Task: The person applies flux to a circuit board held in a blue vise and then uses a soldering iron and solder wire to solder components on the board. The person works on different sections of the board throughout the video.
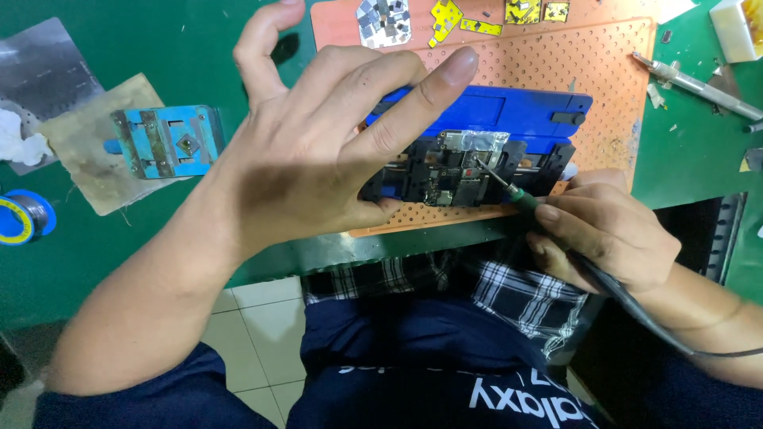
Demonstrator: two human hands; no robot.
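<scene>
Right hand (608, 234) is clamped on the soldering iron (524, 199), tip on the circuit board (453, 176). Left hand (318, 151), fingers apart, steadies the holder (509, 111). Keep tip contact brief.

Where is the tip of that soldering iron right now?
In the head view, the soldering iron, held in the right hand, touches the circuit board clamped in the blue holder.

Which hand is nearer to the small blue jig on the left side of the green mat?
Left. The left hand is raised just right of the small blue jig. The right hand holds a soldering iron far to the right.
</scene>
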